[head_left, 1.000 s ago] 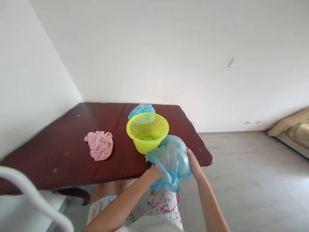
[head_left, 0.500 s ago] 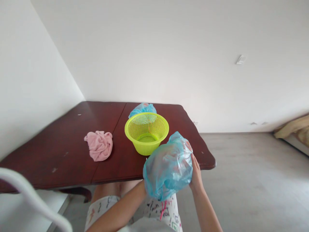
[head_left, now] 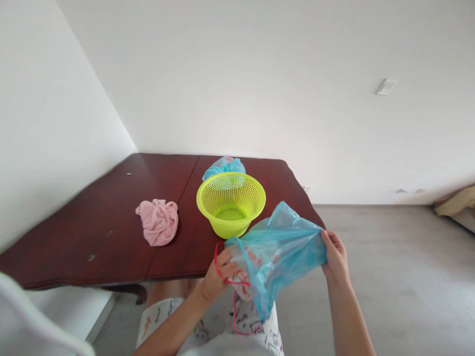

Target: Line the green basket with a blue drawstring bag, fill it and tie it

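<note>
A blue translucent plastic bag (head_left: 285, 262) stretches between my hands, over my lap and the table's front edge. My right hand (head_left: 336, 257) is closed, pinching the bag's right-hand end between thumb and fingers. At the open left end, my left hand (head_left: 218, 272) curls its fingers partly inside the bag's mouth, around a red-and-white bundle (head_left: 243, 289) whose kind I cannot make out. Red string (head_left: 237, 283) loops by that hand and dangles down. Blue film partly hides the fingertips and the bundle. Just beyond the bag stands a yellow-green plastic colander (head_left: 230, 230).
On the dark wooden table (head_left: 111, 217), a crumpled pink cloth (head_left: 159, 222) lies left of the colander. Another blue bag (head_left: 222, 167) sits behind the colander. A white curved chair part (head_left: 33, 316) is at lower left. Walls border the table's left and back.
The bulging bag is now drawn out flat and sideways. My right hand has moved right with its end; my left hand has come into view at the mouth, with the bundle and red string showing.
</note>
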A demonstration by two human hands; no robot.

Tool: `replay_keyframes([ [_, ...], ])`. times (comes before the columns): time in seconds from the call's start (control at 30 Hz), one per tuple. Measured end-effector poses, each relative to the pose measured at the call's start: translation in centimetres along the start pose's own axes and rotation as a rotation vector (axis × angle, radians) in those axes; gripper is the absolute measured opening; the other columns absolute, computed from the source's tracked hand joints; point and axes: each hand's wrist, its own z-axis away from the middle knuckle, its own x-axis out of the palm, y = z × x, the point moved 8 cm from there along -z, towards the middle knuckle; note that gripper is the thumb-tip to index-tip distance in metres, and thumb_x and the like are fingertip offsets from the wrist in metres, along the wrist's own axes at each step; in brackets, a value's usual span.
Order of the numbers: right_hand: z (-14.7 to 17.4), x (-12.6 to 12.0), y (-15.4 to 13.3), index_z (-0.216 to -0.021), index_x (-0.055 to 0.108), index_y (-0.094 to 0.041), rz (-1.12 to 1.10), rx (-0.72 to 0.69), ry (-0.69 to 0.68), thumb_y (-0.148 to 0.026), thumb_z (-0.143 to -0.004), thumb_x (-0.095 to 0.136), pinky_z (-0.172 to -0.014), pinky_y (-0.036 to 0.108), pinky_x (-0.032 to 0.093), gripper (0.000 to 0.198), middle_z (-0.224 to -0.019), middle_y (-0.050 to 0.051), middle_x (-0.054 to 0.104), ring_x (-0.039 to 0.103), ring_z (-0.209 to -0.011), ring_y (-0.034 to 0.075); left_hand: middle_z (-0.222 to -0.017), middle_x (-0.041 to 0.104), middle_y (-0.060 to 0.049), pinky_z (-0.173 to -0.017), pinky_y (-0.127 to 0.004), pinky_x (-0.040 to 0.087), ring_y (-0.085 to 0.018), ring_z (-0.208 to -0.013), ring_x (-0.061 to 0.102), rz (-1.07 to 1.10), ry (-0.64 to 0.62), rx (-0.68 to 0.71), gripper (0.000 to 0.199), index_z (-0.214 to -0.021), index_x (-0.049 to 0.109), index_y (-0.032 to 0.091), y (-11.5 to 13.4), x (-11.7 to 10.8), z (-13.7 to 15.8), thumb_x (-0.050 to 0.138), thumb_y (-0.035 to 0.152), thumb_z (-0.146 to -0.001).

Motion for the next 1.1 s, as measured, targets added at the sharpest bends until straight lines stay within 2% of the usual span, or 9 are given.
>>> replay_keyframes([
  [0.13, -4.1, -3.0, 0.1, -0.102, 0.068, -0.024, 0.118, -0.129, 0.304, -0.092, -0.064, 0.091, -0.057, 0.030, 0.044, 0.080, -0.070, -0.005, 0.059, 0.050, -0.061, 0.016, -0.148, 0.085, -0.013, -0.119, -0.052, 0.069, -0.035, -0.147, 0.077, -0.002, 0.150, 0.098, 0.032, -0.132, 0.092, 0.034, 1.1, -4.6, 2.3, 0.068, 0.051, -0.118],
  [0.37, -8.8, -4.2, -0.2, -0.099, 0.067, -0.022, 0.352, -0.223, 0.491, -0.090, -0.075, 0.072, -0.078, 0.048, 0.056, 0.072, -0.082, 0.006, 0.065, 0.059, -0.078, 0.027, -0.133, 0.088, -0.014, -0.101, -0.050, 0.074, -0.038, -0.118, 0.086, 0.323, 0.625, -0.435, 0.028, -0.093, 0.091, 0.025, -1.4, -18.0, 4.5, 0.085, 0.052, -0.098],
  [0.43, -8.6, -4.1, -1.2, -0.113, 0.074, -0.018, 0.432, -0.300, 0.502, -0.080, -0.079, 0.075, -0.103, 0.059, 0.057, 0.071, -0.107, 0.019, 0.076, 0.070, -0.103, 0.038, -0.128, 0.089, -0.012, -0.102, -0.050, 0.073, -0.038, -0.117, 0.086, 0.293, 0.740, -0.481, 0.021, -0.088, 0.090, 0.025, -1.6, -21.9, 6.3, 0.090, 0.046, -0.088],
  [0.53, -5.8, -1.4, -2.8, -0.152, 0.074, -0.018, 0.702, -0.621, 0.363, -0.068, -0.095, 0.073, -0.138, 0.067, 0.033, 0.076, -0.165, 0.027, 0.067, 0.058, -0.157, 0.046, -0.128, 0.088, -0.007, -0.106, -0.049, 0.070, -0.035, -0.118, 0.084, 0.122, 0.848, -0.474, 0.012, -0.088, 0.090, 0.028, -1.1, -25.9, 9.4, 0.092, 0.038, -0.081],
  [0.63, -1.5, 4.5, 0.1, -0.167, 0.069, -0.026, 1.030, -0.882, -0.103, -0.063, -0.114, 0.055, -0.148, 0.066, 0.018, 0.066, -0.185, 0.016, 0.055, 0.043, -0.177, 0.040, -0.129, 0.087, -0.003, -0.114, -0.053, 0.068, -0.035, -0.121, 0.082, 0.037, 0.902, -0.469, 0.012, -0.091, 0.089, 0.031, -0.9, -27.4, 11.5, 0.092, 0.037, -0.081],
  [0.73, 0.6, 8.5, 6.0, -0.177, 0.061, -0.029, 1.221, -0.707, -0.491, -0.066, -0.115, 0.053, -0.149, 0.068, 0.017, 0.073, -0.191, 0.012, 0.048, 0.038, -0.181, 0.039, -0.126, 0.087, 0.000, -0.121, -0.059, 0.065, -0.035, -0.120, 0.081, 0.077, 1.011, -0.491, 0.012, -0.089, 0.085, 0.030, -1.2, -27.5, 12.3, 0.091, 0.035, -0.080],
  [0.83, 0.1, 10.6, 8.7, -0.187, 0.047, -0.027, 1.344, -0.482, -0.522, -0.072, -0.113, 0.053, -0.148, 0.074, 0.016, 0.086, -0.199, 0.014, 0.030, 0.026, -0.185, 0.044, -0.121, 0.087, 0.001, -0.123, -0.059, 0.064, -0.033, -0.115, 0.082, 0.126, 1.101, -0.493, 0.010, -0.085, 0.083, 0.028, -1.7, -27.3, 11.9, 0.087, 0.032, -0.077],
  [0.97, -0.9, 14.2, 7.6, -0.193, 0.032, -0.028, 1.353, -0.569, -0.454, -0.071, -0.119, 0.043, -0.150, 0.068, 0.007, 0.087, -0.202, 0.010, 0.018, 0.016, -0.188, 0.039, -0.120, 0.087, -0.003, -0.128, -0.066, 0.062, -0.037, -0.122, 0.082, 0.057, 1.189, -0.507, 0.010, -0.084, 0.077, 0.026, -2.0, -28.0, 11.4, 0.081, 0.034, -0.079],
  [1.1, -1.6, 16.8, 8.7, -0.192, 0.035, -0.024, 1.441, -0.492, -0.447, -0.067, -0.120, 0.042, -0.150, 0.068, 0.010, 0.084, -0.201, 0.013, 0.022, 0.019, -0.187, 0.040, -0.134, 0.084, -0.008, -0.128, -0.074, 0.059, -0.041, -0.135, 0.080, -0.125, 1.462, -0.509, 0.019, -0.099, 0.064, 0.023, -3.0, -30.3, 12.2, 0.066, 0.041, -0.096],
])
